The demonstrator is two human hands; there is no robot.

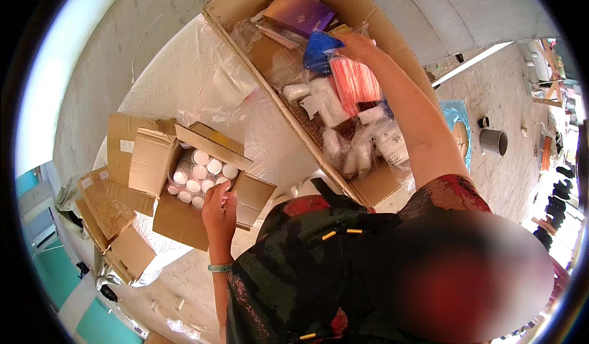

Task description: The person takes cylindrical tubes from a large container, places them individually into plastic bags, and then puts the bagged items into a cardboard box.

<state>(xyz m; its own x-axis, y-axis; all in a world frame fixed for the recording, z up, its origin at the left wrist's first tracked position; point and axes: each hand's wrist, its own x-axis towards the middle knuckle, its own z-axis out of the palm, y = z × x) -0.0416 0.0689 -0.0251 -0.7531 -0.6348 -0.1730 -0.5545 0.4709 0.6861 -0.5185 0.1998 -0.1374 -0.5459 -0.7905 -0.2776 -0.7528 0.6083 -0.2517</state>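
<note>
In the large open carton [279, 114], my right hand [356, 46] reaches down with closed fingers at the edge of a crumpled blue plastic bag [319, 53]. Just below that hand lies a red-and-white striped packet [356, 85]. A purple and orange box [299, 13] leans at the far end. My left hand [219, 209], its fingers curled, rests at the near right side of a small open carton [181, 221]. Inside it stand several white-capped jars [199, 172]. Something pinkish shows by the left fingertips, too small to name.
White plastic sheeting [184, 68] covers the surface under the cartons. White wrapped packages [328, 102] and clear plastic bags [392, 138] fill the large carton's near half. Another opened carton [107, 203] stands at the left. A grey bucket [493, 141] is on the floor at right.
</note>
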